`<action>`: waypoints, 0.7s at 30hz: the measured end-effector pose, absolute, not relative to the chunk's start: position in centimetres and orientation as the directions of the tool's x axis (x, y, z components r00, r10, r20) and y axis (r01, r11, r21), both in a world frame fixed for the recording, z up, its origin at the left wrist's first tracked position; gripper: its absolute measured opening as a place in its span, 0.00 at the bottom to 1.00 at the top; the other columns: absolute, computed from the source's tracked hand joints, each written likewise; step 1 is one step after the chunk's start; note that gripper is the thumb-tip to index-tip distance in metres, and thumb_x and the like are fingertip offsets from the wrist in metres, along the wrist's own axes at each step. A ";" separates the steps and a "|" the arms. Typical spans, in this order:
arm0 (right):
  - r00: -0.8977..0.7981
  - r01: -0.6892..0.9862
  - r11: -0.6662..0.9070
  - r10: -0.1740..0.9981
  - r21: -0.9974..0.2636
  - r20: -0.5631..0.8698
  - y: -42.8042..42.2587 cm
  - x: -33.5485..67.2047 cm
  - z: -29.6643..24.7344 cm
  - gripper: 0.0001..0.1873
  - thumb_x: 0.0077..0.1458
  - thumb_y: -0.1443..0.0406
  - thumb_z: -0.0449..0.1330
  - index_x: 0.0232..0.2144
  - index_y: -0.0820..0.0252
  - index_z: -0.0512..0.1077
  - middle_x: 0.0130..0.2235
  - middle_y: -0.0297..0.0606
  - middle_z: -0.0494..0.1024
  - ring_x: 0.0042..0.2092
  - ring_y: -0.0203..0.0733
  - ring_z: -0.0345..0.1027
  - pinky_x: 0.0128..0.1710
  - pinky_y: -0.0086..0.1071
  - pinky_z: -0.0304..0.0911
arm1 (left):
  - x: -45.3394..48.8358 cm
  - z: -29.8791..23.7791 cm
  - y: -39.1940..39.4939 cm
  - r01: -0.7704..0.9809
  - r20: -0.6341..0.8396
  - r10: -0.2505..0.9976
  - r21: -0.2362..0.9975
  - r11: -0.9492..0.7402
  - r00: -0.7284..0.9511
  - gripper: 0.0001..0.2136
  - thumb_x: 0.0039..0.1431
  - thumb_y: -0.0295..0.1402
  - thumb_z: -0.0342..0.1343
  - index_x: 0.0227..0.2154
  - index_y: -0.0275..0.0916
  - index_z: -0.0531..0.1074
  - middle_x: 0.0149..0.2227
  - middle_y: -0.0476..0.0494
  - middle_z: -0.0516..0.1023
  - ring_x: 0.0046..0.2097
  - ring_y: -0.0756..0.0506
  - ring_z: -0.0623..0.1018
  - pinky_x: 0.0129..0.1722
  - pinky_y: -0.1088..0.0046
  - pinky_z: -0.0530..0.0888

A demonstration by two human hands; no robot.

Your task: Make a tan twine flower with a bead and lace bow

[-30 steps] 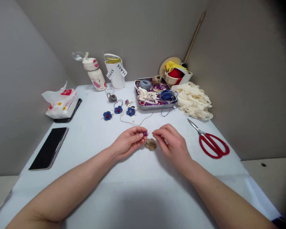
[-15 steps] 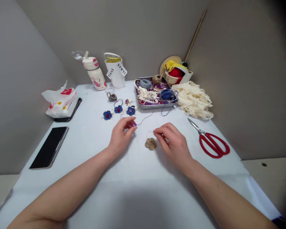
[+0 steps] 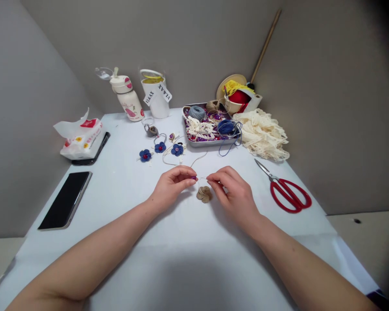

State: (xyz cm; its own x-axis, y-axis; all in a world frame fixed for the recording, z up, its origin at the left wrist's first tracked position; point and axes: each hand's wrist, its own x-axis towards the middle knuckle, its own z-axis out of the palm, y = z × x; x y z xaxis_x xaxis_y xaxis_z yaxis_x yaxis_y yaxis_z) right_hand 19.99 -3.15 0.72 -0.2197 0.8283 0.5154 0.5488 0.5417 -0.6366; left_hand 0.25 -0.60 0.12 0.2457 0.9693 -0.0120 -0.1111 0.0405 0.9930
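Observation:
My left hand (image 3: 174, 185) pinches a small purple bead (image 3: 193, 177) between thumb and fingertips. My right hand (image 3: 234, 191) faces it, its fingertips closed on a thin pale cord (image 3: 201, 178) that runs toward the bead. A small jute-coloured coiled flower (image 3: 204, 195) lies on the table just below the gap between my hands, and a thin loop of cord rises from it. Another length of pale cord (image 3: 181, 163) trails from near the bead up to the blue flowers.
Several blue fabric flowers (image 3: 160, 147) lie beyond my hands. Behind them stands a metal tray (image 3: 201, 144) of lace, yarn balls and beads. Red-handled scissors (image 3: 290, 195) and a lace pile (image 3: 262, 134) are to the right. A phone (image 3: 65, 200) and tissue pack (image 3: 81, 142) are to the left.
My left hand has moved back right and up from its spot half a second ago, carrying the bead close to my right hand. My right hand has barely moved.

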 end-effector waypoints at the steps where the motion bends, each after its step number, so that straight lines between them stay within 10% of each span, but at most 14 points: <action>1: -0.224 0.552 0.542 0.829 -0.634 0.513 -3.2 20.0 0.7 0.07 0.62 0.72 0.54 0.36 0.57 0.71 0.35 0.38 0.70 0.38 0.39 0.65 0.36 0.35 0.62 | 0.3 0.0 -0.6 -0.120 -0.029 0.966 0.991 0.061 0.258 0.09 0.48 0.33 0.67 0.33 0.38 0.76 0.37 0.45 0.78 0.39 0.47 0.79 0.43 0.67 0.75; 15: -0.275 0.570 0.552 0.826 -0.608 0.492 -3.5 19.8 0.9 0.08 0.63 0.70 0.53 0.35 0.58 0.72 0.34 0.39 0.70 0.37 0.40 0.65 0.36 0.36 0.62 | 0.3 -0.1 -0.8 -0.199 -0.044 0.958 0.974 0.104 0.285 0.21 0.49 0.27 0.66 0.47 0.40 0.70 0.37 0.48 0.78 0.40 0.50 0.77 0.44 0.70 0.74; 21: -0.168 0.319 0.212 0.972 -0.924 0.165 -3.7 19.2 0.8 0.01 0.58 0.66 0.59 0.34 0.57 0.71 0.31 0.34 0.73 0.33 0.38 0.68 0.34 0.34 0.63 | 1.2 0.3 -1.3 -0.226 -0.088 0.955 0.962 0.155 0.282 0.18 0.45 0.27 0.68 0.40 0.39 0.70 0.35 0.48 0.78 0.39 0.49 0.77 0.44 0.69 0.74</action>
